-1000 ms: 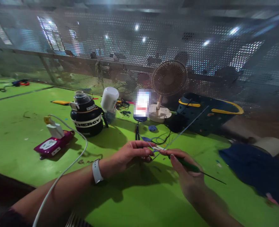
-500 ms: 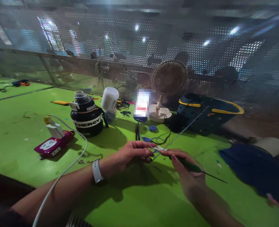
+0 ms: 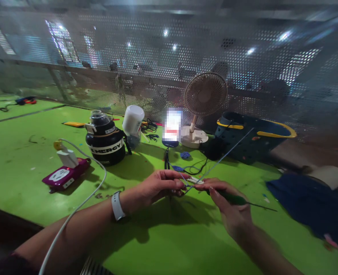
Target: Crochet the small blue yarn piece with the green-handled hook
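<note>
My left hand is closed in a pinch on blue yarn, just above the green table. The yarn runs up to the right as a taut line toward the basket. Wrapped round the green handle of a crochet hook is my right hand, its fingertips meeting the left ones. A thin dark shaft sticks out behind that hand. A small white piece shows at the fingertips; I cannot tell what it is. Fingers hide most of the stitching. Small blue yarn pieces lie beyond the hands.
A lit phone stands ahead, beside a fan. At left are a black bottle, a white container and a purple power strip with a white cable. A dark basket and blue cloth lie right.
My right hand has turned slightly, and the rear shaft of the crochet hook has swung up a little. My left hand keeps its pinch in nearly the same place.
</note>
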A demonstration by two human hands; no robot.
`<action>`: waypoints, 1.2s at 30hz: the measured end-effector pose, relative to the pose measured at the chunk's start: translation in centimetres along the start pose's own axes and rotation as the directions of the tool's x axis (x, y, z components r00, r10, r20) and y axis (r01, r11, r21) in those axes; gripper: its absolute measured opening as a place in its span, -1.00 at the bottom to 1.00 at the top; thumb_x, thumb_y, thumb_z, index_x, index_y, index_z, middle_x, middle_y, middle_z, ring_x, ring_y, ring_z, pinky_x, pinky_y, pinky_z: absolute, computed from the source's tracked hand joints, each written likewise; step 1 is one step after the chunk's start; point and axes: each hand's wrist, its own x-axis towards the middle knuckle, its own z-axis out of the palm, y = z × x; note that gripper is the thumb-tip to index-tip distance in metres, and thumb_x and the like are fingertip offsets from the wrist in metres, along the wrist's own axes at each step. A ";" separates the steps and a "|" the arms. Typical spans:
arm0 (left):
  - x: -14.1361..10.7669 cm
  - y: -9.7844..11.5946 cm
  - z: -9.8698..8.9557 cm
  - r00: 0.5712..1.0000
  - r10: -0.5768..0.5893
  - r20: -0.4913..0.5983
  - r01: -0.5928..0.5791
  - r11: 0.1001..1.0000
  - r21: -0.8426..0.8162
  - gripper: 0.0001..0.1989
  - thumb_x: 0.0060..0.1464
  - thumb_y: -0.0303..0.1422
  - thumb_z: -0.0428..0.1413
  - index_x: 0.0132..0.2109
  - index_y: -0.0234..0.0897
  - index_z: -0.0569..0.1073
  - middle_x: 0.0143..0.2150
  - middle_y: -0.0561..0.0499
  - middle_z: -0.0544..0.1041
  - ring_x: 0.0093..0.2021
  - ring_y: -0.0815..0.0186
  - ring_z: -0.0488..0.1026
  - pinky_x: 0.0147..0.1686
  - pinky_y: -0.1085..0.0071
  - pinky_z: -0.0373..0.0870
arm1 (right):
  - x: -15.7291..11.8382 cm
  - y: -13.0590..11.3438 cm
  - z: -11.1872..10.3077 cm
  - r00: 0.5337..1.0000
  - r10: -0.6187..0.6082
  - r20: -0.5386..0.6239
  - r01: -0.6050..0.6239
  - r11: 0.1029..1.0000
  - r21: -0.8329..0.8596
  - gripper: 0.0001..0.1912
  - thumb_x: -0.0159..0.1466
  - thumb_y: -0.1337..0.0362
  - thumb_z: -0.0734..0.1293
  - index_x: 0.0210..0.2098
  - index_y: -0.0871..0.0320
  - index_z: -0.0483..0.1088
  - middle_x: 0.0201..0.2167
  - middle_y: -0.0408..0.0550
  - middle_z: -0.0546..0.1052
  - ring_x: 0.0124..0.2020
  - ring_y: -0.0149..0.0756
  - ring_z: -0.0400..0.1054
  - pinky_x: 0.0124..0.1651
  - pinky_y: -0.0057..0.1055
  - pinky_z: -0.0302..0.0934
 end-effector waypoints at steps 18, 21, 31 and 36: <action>-0.1 0.0 0.0 0.998 0.063 0.008 -0.063 0.995 0.083 -0.59 -0.21 -0.41 0.41 -0.13 -0.40 0.62 -0.48 0.06 0.54 -0.44 0.45 0.48 -0.28 0.52 0.40 | 0.1 0.4 -0.5 0.997 -0.044 0.064 0.048 0.996 -0.074 -0.87 0.31 0.27 0.33 -0.24 -0.01 0.55 -0.28 -0.11 0.64 -0.09 -0.19 0.49 -0.05 -0.23 0.37; -0.1 -0.1 0.0 0.998 0.065 0.009 -0.066 0.995 0.073 -0.59 -0.23 -0.41 0.42 -0.14 -0.39 0.62 -0.49 0.07 0.53 -0.44 0.44 0.49 -0.27 0.50 0.41 | 0.2 0.5 -0.5 0.996 -0.049 0.070 0.056 0.993 -0.100 -0.88 0.30 0.27 0.34 -0.25 0.01 0.55 -0.28 -0.09 0.64 -0.11 -0.16 0.50 -0.09 -0.20 0.41; 0.0 -0.5 -0.3 0.988 0.141 0.055 -0.148 0.977 0.153 -0.62 -0.12 -0.43 0.37 -0.07 -0.33 0.61 -0.44 0.04 0.56 -0.40 0.44 0.48 -0.24 0.47 0.38 | 0.0 -0.8 -0.1 0.985 -0.107 0.132 0.137 0.961 -0.240 -0.86 0.33 0.31 0.31 -0.18 0.01 0.51 -0.21 -0.10 0.60 -0.06 -0.21 0.47 -0.04 -0.24 0.39; -0.1 -1.6 0.5 0.989 0.139 -0.041 -0.138 0.990 0.040 -0.46 -0.15 -0.46 0.39 0.05 -0.26 0.54 -0.44 0.08 0.55 -0.41 0.48 0.46 -0.25 0.51 0.35 | -0.7 -0.8 0.6 0.864 -0.433 0.258 0.501 0.679 -0.537 -0.68 0.27 0.46 0.31 -0.02 0.04 0.42 -0.17 -0.11 0.64 -0.15 -0.24 0.48 0.18 -0.09 0.20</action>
